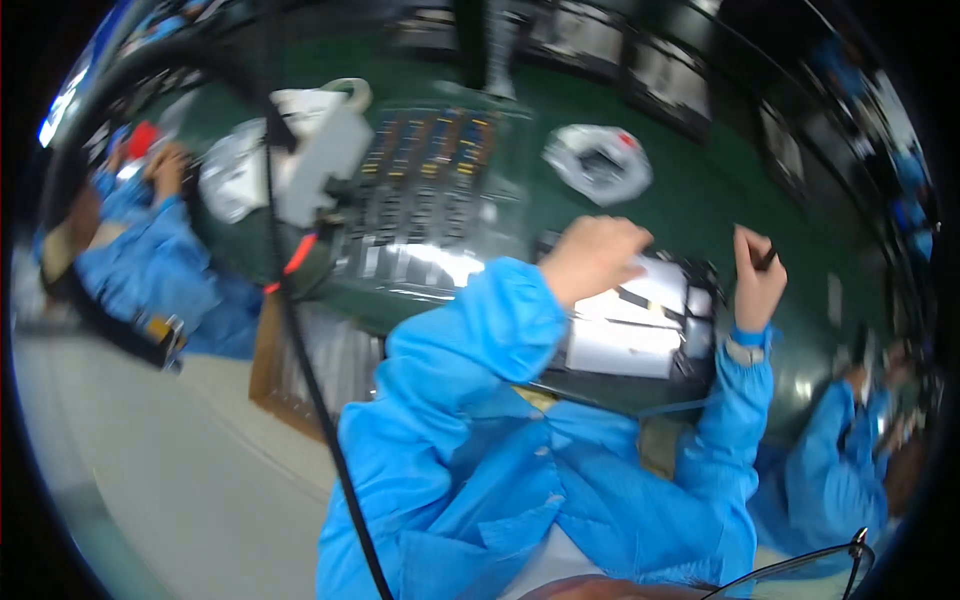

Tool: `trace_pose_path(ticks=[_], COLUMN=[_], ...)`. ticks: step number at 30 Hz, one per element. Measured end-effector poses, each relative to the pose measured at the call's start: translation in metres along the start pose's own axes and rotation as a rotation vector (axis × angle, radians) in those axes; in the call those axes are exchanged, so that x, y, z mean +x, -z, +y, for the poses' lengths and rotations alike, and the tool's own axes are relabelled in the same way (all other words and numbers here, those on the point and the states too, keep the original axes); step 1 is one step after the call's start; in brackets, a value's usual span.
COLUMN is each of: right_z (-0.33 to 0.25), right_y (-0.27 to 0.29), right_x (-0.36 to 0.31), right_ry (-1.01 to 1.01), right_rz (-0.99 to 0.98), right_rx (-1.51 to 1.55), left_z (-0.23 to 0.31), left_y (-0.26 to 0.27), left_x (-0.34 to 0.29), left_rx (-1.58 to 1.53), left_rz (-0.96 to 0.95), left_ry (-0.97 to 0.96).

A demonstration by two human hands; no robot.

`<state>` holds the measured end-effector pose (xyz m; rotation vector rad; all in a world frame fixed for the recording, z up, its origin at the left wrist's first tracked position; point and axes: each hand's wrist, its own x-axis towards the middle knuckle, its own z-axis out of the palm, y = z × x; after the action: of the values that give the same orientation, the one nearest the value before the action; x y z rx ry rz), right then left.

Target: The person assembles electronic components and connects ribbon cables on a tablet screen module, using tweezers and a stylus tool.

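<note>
In front of me lies a flat black-framed device (622,345) with silver panels, which looks like an opened laptop. My left hand (595,258) is over its far left part, fingers bent together toward the thumb. Blur hides whatever may be in that pinch. My right hand (757,280) is raised just past the device's right side, its fingers closed round a small dark thing (765,262) whose kind I cannot make out. A band circles my right wrist.
Clear plastic trays (430,190) hold rows of small dark parts at the left. Beyond the device lies a clear plastic bag (600,165) with dark contents. A white box (325,165) stands farther left. Co-workers in blue sit at left and right. A black cable (300,350) crosses the view.
</note>
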<state>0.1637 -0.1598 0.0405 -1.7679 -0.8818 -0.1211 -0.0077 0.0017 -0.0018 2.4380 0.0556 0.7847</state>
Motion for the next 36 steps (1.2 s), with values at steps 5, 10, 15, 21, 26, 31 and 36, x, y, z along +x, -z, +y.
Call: trace_pose_path(ticks=[5, 10, 15, 21, 26, 31, 36], right_z=[-0.032, -0.019, -0.012, -0.014, -0.011, -0.012, -0.011], right_y=[-0.006, -0.031, -0.039, -0.042, -0.038, -0.043, -0.043], right_x=[-0.004, -0.019, -0.022, -0.023, -0.024, -0.022, -0.023], right_ry=[0.235, 0.704, 0.744, 0.811, 0.78, 0.802, 0.745], right_rz=[0.072, -0.294, -0.428, -0.47, -0.454, -0.491, -0.509], right_rx=[-0.26, -0.47, -0.495, -0.572, -0.577, -0.593, -0.58], left_z=[0.003, 0.005, 0.009, 0.006, 0.007, 0.006, 0.006], left_y=[0.008, 0.005, 0.004, 0.002, 0.004, 0.001, 0.001], left_x=[0.007, 0.009, 0.01, 0.009, 0.009, 0.008, 0.007], left_rx=[-0.078, -0.124, -0.147, -0.182, -0.22, -0.211, -0.213], left_rz=[-0.135, -0.134, -0.102, -0.057, -0.05, -0.033, -0.017], left_ry=[0.166, 0.204, 0.201, 0.176, 0.19, 0.183, 0.16])
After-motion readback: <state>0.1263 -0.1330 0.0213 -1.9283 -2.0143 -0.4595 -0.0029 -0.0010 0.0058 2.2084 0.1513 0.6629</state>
